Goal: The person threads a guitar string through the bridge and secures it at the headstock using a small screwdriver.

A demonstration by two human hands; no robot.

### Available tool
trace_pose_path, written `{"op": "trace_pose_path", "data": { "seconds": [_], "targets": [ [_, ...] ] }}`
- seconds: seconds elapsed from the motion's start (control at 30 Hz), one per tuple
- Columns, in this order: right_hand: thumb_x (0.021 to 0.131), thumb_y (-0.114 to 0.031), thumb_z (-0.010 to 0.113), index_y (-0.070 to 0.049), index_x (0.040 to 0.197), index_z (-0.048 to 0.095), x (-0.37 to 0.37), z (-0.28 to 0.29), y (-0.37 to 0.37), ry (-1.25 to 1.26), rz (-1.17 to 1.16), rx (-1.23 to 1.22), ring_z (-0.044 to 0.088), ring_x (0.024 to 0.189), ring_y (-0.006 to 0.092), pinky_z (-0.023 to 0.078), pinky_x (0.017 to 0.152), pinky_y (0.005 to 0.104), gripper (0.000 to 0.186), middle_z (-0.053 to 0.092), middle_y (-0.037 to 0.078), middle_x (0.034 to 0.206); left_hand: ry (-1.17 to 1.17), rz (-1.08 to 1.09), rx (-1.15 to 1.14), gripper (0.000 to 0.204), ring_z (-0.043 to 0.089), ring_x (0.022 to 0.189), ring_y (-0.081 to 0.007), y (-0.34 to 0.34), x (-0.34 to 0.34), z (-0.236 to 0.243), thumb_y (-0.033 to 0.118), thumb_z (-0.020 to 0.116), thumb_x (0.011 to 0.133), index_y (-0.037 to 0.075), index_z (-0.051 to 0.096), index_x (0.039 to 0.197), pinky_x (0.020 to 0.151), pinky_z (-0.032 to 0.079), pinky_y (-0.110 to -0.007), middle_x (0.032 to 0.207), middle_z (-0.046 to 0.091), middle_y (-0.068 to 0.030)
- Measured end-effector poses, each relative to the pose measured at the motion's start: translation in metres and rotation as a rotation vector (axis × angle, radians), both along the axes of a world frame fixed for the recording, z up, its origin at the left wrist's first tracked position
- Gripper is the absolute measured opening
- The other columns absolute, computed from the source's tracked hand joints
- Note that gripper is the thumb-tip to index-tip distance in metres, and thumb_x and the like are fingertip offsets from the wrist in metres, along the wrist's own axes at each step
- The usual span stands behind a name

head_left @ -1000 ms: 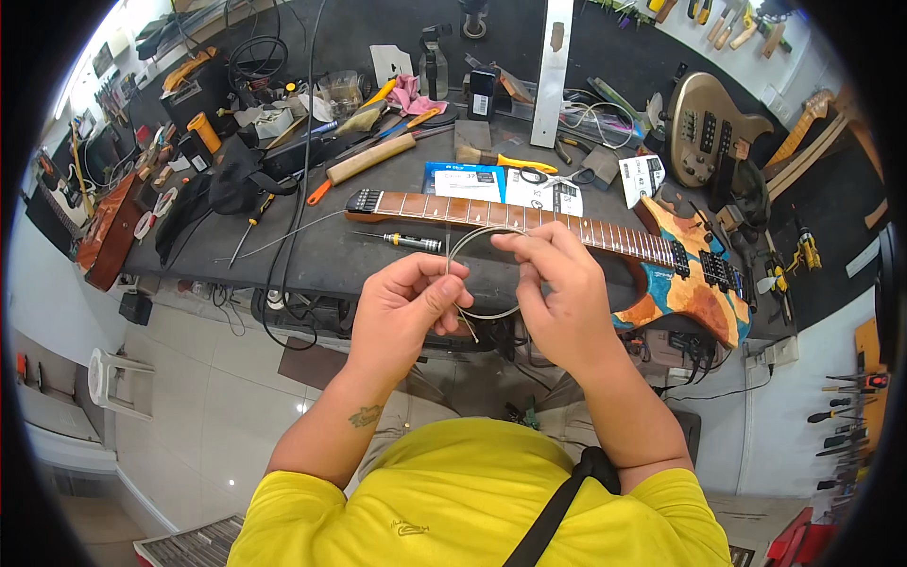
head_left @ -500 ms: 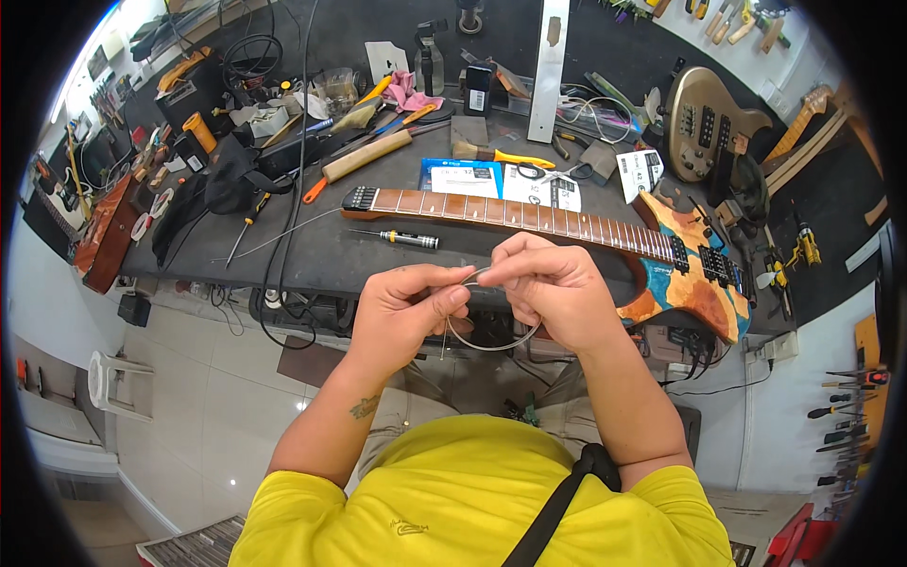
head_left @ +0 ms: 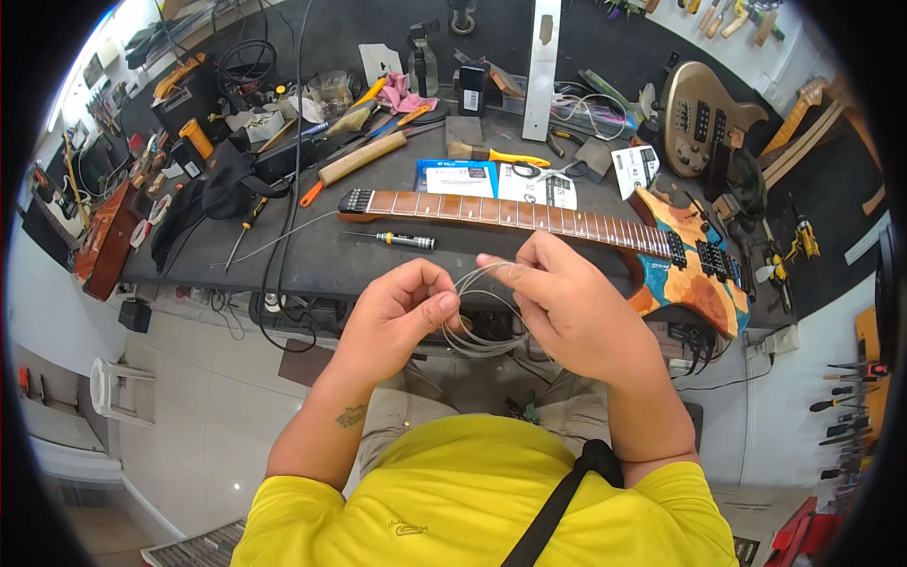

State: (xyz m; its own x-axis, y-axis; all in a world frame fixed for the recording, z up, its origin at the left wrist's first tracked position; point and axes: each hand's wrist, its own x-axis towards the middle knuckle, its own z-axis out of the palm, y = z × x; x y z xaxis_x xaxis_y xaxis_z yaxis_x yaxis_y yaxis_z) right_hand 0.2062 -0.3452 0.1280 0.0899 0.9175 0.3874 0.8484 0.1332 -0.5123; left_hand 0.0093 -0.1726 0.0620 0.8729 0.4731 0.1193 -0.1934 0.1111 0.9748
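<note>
Between my hands, above the front edge of the bench, is a thin metal guitar string [head_left: 480, 353] wound in several loose loops. My left hand [head_left: 402, 312] pinches the loops at their left side between thumb and fingers. At their right side, my right hand [head_left: 567, 307] is curled round the loops, one fingertip reaching along the top; its palm side is hidden. Beyond them lies an electric guitar [head_left: 539, 219] with a headless neck and a blue-and-wood body. One string trails off the left end of its neck. A small precision screwdriver [head_left: 392, 240] rests in front of the neck.
String packets [head_left: 458, 178] and a yellow-handled brush [head_left: 501, 155] lie behind the neck. A wooden-handled tool [head_left: 364, 159], a yellow screwdriver [head_left: 248, 223] and a black cable [head_left: 288, 203] are on the left. A gold guitar body [head_left: 704, 123] stands at the back right.
The string has gone from a single larger ring to several loops fanned out between my hands. My right hand has turned and come down over the loops; my left hand has shifted slightly left.
</note>
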Motion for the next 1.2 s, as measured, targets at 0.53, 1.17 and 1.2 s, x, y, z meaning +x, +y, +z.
{"op": "trace_pose_path", "data": {
  "seconds": [0.53, 1.17, 1.2],
  "targets": [
    [0.082, 0.01, 0.076, -0.007, 0.109, 0.068, 0.016, 0.013, -0.056, 0.105, -0.359, 0.114, 0.067, 0.084, 0.0295, 0.054, 0.077, 0.0406, 0.033, 0.067, 0.008, 0.091, -0.057, 0.622, 0.705, 0.009, 0.077, 0.087, -0.0125, 0.039, -0.027, 0.022, -0.003, 0.08, 0.103, -0.002, 0.083, 0.111, 0.075, 0.058, -0.026, 0.1, 0.086, -0.0075],
    [0.093, 0.014, 0.058, -0.011, 0.163, 0.059, 0.029, 0.068, -0.219, -0.128, -1.027, 0.281, 0.062, 0.08, 0.0132, 0.05, 0.077, 0.0275, 0.074, 0.067, 0.006, 0.098, -0.016, 0.784, 0.882, 0.006, 0.071, 0.099, -0.0145, 0.081, -0.042, 0.031, -0.004, 0.071, 0.108, -0.003, 0.076, 0.112, 0.094, 0.056, -0.028, 0.104, 0.076, -0.0062],
    [0.095, 0.013, 0.06, -0.01, 0.157, 0.064, 0.029, 0.071, -0.22, -0.112, -1.067, 0.316, 0.062, 0.08, 0.0129, 0.05, 0.077, 0.0276, 0.067, 0.069, 0.007, 0.098, 0.004, 0.797, 0.879, 0.008, 0.071, 0.102, -0.0131, 0.083, -0.04, 0.029, -0.004, 0.07, 0.11, -0.003, 0.076, 0.114, 0.095, 0.056, -0.028, 0.106, 0.076, -0.0052]
  ]
}}
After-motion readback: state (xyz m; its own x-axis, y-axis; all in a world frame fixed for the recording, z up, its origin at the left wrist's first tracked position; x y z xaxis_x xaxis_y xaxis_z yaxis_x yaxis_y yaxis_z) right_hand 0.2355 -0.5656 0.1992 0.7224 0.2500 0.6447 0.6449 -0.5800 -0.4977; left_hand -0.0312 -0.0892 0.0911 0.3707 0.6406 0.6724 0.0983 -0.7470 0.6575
